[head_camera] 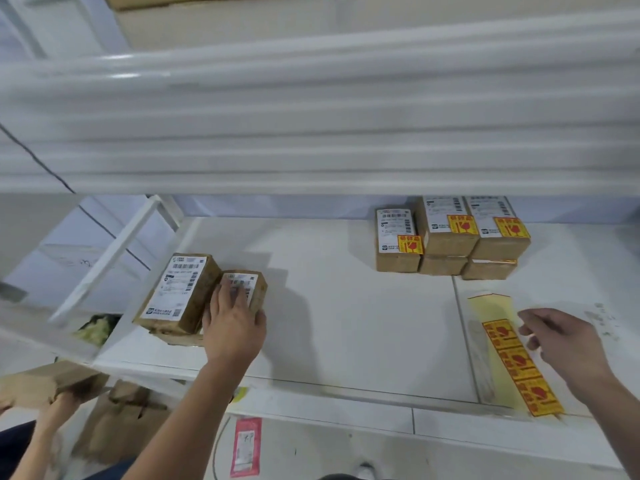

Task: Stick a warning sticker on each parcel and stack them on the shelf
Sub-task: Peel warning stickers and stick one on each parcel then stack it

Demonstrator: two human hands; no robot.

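Head view: five stickered parcels (450, 237); two bare (194, 292)

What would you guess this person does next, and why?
Probably the right hand peels a warning sticker off the sticker strip it hovers beside. The left hand already grips a small parcel with no yellow sticker, unlike the stacked parcels at the back.

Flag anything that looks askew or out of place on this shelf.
The larger unstickered parcel at the left sits tilted, propped on another box beneath it. The stickered parcels at the back right are stacked squarely.
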